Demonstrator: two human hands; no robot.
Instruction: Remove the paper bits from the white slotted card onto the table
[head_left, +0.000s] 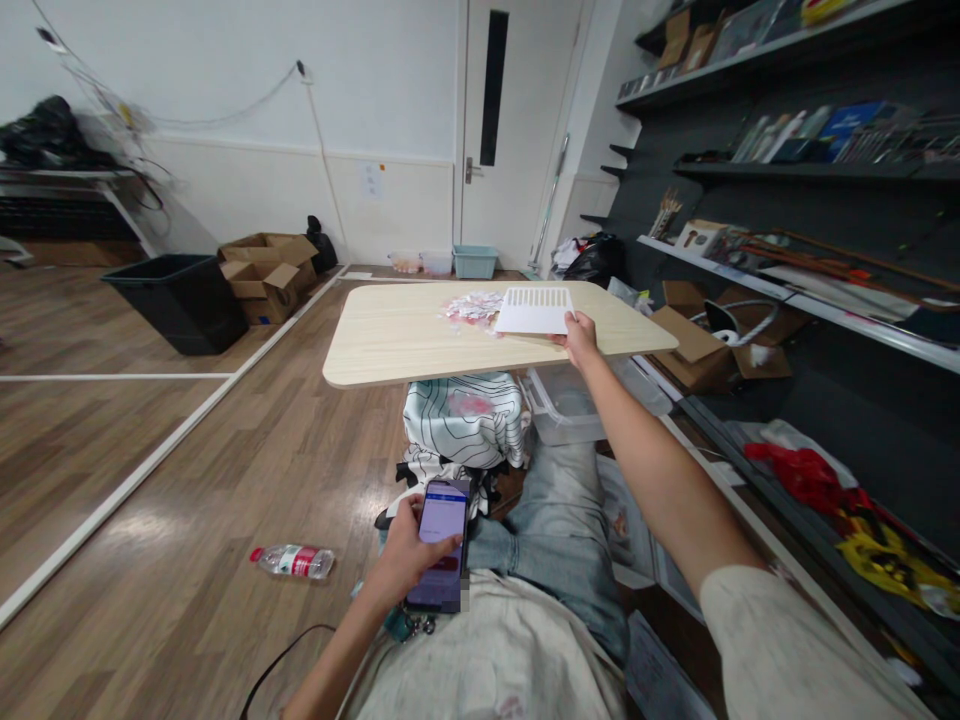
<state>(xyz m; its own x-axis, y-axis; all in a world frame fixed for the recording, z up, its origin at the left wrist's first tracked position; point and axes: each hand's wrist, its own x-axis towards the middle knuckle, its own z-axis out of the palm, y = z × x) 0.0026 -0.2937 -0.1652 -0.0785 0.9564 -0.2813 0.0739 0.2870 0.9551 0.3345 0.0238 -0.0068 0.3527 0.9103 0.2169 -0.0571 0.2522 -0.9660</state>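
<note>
White slotted panel, above the right half of the table; whether it rests there or is slightly raised cannot be told. Its longer side runs left to right, with the row of narrow slots along the far edge and the plain, flat part toward the person. The right hand pinches its near right corner, thumb uppermost. Pink-and-white scraps lie heaped just beside its left edge. Bare tabletop extends left of the heap and right of the panel; the table's rounded near edge passes close below. Nearer the body, the left hand grips a smartphone, lit screen upward, long axis pointing away from the person, thumb over the glass.
</note>
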